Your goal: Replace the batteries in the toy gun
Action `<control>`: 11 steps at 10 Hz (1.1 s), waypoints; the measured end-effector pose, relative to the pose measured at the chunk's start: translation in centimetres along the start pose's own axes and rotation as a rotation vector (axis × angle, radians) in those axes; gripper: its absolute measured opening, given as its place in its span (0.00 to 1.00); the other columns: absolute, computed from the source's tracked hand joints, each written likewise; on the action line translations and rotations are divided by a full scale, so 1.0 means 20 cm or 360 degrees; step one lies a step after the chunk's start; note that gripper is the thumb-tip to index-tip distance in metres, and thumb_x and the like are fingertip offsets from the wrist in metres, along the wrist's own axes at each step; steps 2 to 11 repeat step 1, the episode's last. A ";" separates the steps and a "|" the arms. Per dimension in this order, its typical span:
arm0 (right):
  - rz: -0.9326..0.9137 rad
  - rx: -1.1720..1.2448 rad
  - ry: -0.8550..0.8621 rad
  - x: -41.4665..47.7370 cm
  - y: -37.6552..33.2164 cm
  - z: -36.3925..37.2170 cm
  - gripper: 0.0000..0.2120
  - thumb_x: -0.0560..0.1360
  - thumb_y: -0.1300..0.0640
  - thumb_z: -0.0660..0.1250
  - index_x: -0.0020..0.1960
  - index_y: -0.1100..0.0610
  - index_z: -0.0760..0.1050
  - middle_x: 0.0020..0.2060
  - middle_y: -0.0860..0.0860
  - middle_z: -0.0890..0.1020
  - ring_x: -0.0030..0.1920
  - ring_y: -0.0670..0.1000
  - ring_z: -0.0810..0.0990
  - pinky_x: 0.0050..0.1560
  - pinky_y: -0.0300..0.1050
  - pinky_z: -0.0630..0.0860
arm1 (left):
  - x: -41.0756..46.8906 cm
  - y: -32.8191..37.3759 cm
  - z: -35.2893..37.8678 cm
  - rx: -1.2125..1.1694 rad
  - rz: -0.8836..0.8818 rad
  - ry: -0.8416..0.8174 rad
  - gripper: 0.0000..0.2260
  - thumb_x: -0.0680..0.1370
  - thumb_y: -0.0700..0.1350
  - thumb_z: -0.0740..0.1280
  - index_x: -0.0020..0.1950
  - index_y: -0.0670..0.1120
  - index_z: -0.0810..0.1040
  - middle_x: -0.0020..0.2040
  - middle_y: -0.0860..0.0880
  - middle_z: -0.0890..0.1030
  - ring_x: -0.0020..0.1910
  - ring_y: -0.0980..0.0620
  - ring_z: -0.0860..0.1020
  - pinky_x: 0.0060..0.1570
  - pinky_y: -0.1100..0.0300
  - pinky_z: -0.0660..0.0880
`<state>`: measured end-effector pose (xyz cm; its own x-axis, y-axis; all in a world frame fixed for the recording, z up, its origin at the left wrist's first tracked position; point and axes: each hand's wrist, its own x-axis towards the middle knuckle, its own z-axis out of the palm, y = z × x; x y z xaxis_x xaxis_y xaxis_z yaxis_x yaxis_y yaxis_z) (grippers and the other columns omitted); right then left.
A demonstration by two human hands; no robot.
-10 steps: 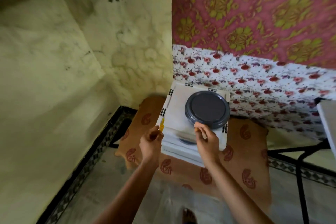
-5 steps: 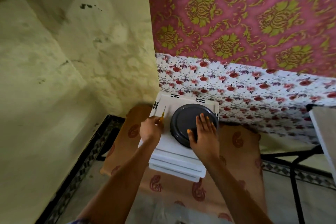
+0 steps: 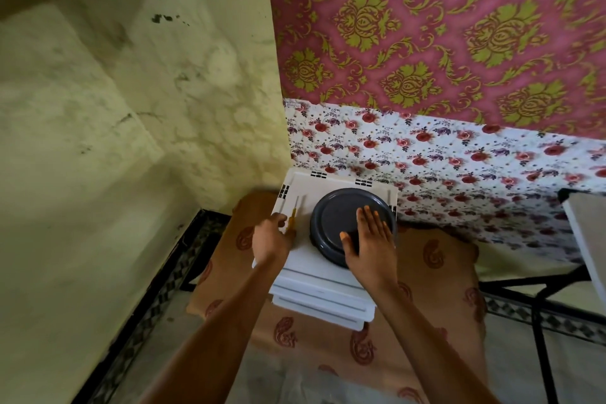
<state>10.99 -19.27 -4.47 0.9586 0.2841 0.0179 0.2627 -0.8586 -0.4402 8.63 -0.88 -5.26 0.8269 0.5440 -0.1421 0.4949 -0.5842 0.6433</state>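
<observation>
A yellowish stained wall (image 3: 124, 115) fills the left of the frame, and pink patterned cloth (image 3: 442, 33) over a floral cloth (image 3: 459, 167) fills the upper right. Low in the centre a brown mat (image 3: 436, 275) lies on the floor, and on it stands a white stack of trays (image 3: 319, 292). A dark round lid (image 3: 341, 216), or a covered dish, sits on top of the stack, right of centre. At the right edge a black frame (image 3: 541, 311) and a pale slab (image 3: 587, 239) show only in part.

The right hand (image 3: 369, 241) lies flat and open on the lid, fingers spread, gripping nothing. The left hand (image 3: 272, 239) is curled at the left side of the stack top, closed around the yellow handle of a small screwdriver (image 3: 292, 215), whose tip points toward the top of the frame and rests on or just above the white surface.

No toy gun and no batteries are in view; where they are cannot be told from this picture. They may be under the lid or in the stack, but that is only a guess.

The task looks to be at its very start: a tool is in hand, yet nothing is opened. Finding the toy, unscrewing its cover, swapping the cells and closing it all seem left to do.
</observation>
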 end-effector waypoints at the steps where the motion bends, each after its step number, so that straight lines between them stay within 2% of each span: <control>1: -0.0003 0.0124 0.0068 -0.03 -0.02 -0.07 0.31 0.78 0.44 0.52 0.75 0.60 0.54 0.75 0.57 0.58 0.75 0.55 0.56 0.74 0.46 0.52 | -0.04 0.03 -0.07 -0.0067 0.0074 0.0013 0.15 0.75 0.42 0.70 0.62 0.44 0.78 0.57 0.46 0.81 0.52 0.46 0.80 0.52 0.56 0.76; 11: -0.0003 0.0124 0.0068 -0.03 -0.02 -0.07 0.31 0.78 0.44 0.52 0.75 0.60 0.54 0.75 0.57 0.58 0.75 0.55 0.56 0.74 0.46 0.52 | -0.04 0.03 -0.07 -0.0067 0.0074 0.0013 0.15 0.75 0.42 0.70 0.62 0.44 0.78 0.57 0.46 0.81 0.52 0.46 0.80 0.52 0.56 0.76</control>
